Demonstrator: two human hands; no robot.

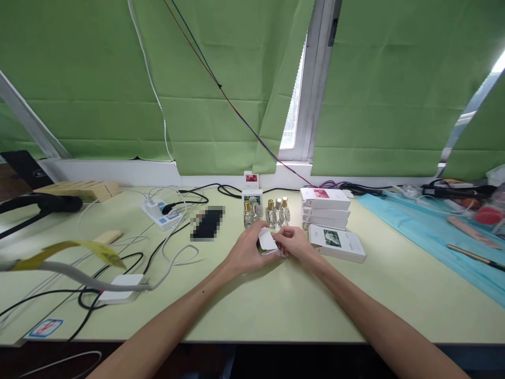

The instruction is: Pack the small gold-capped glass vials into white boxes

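A small white box [268, 240] is held in my left hand [248, 248], its fingers and thumb wrapped round the sides. My right hand [295, 242] is closed at the box's right end, fingertips pinched at its edge; what they grip there is too small to make out. Just behind my hands stand several small glass bottles [278, 213] with gold or silver caps. Behind the bottles is an upright white box with a green picture [252, 199]. To the right, a white box with a flower picture [351, 245] lies beside a stack of white boxes [325, 199].
A power strip [162, 213], a white adapter [122, 289] and tangled cables spread over the left side. A pixelated dark object [208, 223] lies left of my hands. Blue sheeting [426, 239] with a brush [473, 256] covers the right side.
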